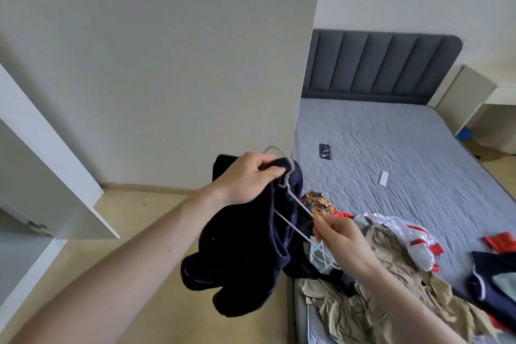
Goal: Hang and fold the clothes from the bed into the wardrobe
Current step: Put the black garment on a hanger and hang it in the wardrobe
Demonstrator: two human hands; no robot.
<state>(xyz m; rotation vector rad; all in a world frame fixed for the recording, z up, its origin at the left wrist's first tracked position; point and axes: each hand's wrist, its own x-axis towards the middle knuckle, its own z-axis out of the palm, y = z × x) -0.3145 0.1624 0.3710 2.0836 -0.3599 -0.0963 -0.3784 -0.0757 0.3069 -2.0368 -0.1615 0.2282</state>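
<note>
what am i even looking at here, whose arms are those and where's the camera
There is no machine here. The single picture comes from a wide-angle camera worn on a person's head, looking forward and down, so the two bare arms reaching in from the bottom are that person's own.

The left hand grips a dark navy garment together with the top of a thin white hanger. The right hand pinches the hanger's lower end.

On the right is a bed with a grey headboard. A pile of clothes lies on its near end, and farther up lie a dark phone and a small white object. At the left edge, an open white wardrobe door shows.
</note>
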